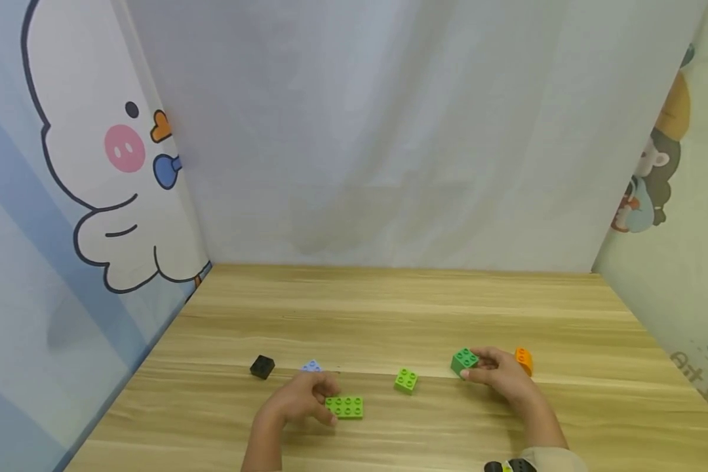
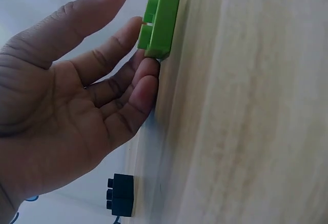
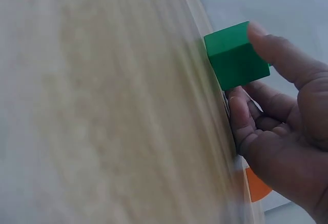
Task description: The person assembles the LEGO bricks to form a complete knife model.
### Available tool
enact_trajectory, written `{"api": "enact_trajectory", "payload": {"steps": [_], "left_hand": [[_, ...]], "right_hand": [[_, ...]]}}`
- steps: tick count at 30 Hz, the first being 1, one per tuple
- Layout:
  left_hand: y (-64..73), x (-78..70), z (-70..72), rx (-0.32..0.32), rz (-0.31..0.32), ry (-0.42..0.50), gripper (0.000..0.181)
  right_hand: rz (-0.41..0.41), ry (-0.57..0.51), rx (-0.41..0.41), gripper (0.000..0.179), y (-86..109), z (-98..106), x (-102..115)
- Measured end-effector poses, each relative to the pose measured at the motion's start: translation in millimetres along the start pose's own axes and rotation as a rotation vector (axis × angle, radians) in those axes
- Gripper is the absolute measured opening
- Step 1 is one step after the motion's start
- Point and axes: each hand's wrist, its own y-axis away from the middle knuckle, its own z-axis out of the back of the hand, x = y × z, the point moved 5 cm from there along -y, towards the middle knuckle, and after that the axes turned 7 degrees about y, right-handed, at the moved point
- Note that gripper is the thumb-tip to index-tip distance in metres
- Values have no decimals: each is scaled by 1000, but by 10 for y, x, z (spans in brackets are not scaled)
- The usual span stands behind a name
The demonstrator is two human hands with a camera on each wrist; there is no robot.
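My left hand (image 1: 302,397) is beside the left end of a long lime-green toy brick (image 1: 345,407), its fingers loosely bent. The left wrist view shows the thumb apart from this brick (image 2: 163,19) and fingertips right at its end. With thumb and fingers, my right hand (image 1: 503,377) pinches a dark green square toy brick (image 1: 464,362). Seen from the right wrist, the thumb lies on one side of that green brick (image 3: 237,57) and fingers lie at its underside.
A black brick (image 1: 262,367) lies at the left, and a light blue brick (image 1: 312,366) is partly hidden behind my left hand. Between the hands lies a small lime brick (image 1: 406,381). An orange rounded brick (image 1: 524,360) is just beyond my right hand on the wooden table (image 1: 389,314).
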Motion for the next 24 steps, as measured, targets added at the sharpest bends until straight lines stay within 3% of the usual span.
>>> {"api": "enact_trajectory", "payload": {"steps": [8,17,24], "left_hand": [[-65,3,-4,12,-4,-116,40],[-49,9,-17,-8,19,-132,40],[-70,-22,-27,-52,76,-155,40]], "right_hand": [[21,40,-28,46,-35,-21,-8],[18,55,-24,46,-9,-36,-11],[39,86,-23,45,-22,-42,29]]}}
